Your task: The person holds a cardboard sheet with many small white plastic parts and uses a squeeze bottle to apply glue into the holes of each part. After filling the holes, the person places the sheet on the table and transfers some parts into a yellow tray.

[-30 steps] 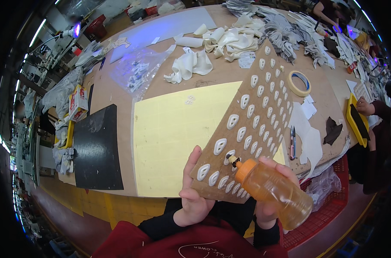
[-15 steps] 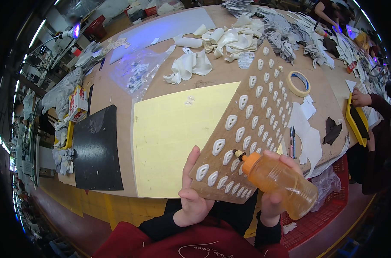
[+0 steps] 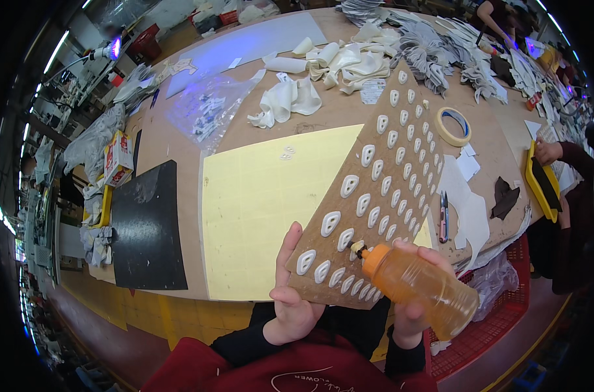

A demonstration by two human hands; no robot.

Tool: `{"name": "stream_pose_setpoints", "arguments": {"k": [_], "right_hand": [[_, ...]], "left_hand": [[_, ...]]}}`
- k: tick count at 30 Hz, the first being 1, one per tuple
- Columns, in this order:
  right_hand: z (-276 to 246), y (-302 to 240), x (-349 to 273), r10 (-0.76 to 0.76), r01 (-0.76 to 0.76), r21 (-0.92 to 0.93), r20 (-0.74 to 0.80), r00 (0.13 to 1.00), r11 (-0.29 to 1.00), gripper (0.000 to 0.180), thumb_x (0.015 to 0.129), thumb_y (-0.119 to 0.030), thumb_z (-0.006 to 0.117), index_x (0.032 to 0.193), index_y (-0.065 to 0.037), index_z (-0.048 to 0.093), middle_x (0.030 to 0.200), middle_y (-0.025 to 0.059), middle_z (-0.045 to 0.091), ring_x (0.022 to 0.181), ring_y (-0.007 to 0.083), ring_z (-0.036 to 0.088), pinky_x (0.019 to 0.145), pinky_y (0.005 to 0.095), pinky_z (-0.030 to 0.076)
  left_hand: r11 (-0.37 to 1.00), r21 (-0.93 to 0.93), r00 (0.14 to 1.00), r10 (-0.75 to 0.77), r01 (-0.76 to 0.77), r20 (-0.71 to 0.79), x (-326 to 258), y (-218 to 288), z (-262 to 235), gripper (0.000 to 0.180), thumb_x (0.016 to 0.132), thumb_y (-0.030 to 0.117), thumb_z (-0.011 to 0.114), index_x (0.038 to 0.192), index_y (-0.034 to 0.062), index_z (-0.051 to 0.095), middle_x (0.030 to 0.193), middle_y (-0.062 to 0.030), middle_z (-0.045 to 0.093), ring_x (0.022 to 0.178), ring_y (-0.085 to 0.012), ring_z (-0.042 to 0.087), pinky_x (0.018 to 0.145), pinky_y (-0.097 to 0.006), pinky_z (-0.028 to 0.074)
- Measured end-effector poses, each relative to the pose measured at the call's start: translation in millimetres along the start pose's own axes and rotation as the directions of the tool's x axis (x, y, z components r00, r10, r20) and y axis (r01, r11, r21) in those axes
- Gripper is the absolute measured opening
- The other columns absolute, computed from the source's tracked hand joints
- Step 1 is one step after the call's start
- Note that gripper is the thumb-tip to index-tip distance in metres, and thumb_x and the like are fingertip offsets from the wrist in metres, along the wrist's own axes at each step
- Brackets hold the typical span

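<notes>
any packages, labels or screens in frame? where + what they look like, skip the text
Cardboard box: left table edge, upright, small, red, yellow and white.
Clear plastic bag: far left of table, crumpled, small pieces inside.
Squeeze bottle: in the right hand, amber with orange cap; no label visible.
No screens in view.

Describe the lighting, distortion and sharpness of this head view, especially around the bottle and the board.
Head view: even overhead light, soft shadows only; a violet lamp glares at upper left. Fisheye bends the table edge and blacks out the corners. The orange bottle in the right hand and the brown board held by the left hand look sharp; far clutter at the rim is small and soft.
</notes>
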State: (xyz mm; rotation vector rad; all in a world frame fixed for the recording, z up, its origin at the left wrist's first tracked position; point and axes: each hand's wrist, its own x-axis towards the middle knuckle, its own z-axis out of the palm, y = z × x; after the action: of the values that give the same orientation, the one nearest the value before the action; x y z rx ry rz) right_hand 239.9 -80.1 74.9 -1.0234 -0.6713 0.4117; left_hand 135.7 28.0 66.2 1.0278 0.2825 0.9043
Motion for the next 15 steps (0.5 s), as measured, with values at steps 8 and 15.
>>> {"name": "stream_pose_setpoints", "arguments": {"k": [8,15], "right_hand": [[0.7,0.6,0.0,-0.066,0.073,-0.057,0.114,0.991,0.996,0.075,0.064,-0.028,0.077,0.12,0.004,0.039,0.117,0.0241,0.05,0.105,0.0265,0.053,0.084,0.0325,0.047],[9.3,-0.9,3.6,-0.004,0.004,0.021,0.003,1.0,1.0,0.075,0.064,-0.028,0.077,0.12,0.003,0.038,0.117,0.024,0.05,0.106,0.0272,0.052,0.087,0.0341,0.044]], "left_hand": [[1.0,-0.005,1.0,0.004,-0.004,-0.001,-1.2,-0.5,0.5,0.077,0.084,0.062,0.024,0.138,0.0084,0.01,0.136,-0.0157,0.026,0.124,-0.029,0.032,0.102,-0.043,0.029],[1.0,-0.022,1.0,0.003,-0.003,0.002,-1.8,-0.4,0.7,0.077,0.085,0.061,0.024,0.138,0.0085,0.009,0.137,-0.0161,0.025,0.125,-0.0287,0.03,0.102,-0.043,0.028]]}}
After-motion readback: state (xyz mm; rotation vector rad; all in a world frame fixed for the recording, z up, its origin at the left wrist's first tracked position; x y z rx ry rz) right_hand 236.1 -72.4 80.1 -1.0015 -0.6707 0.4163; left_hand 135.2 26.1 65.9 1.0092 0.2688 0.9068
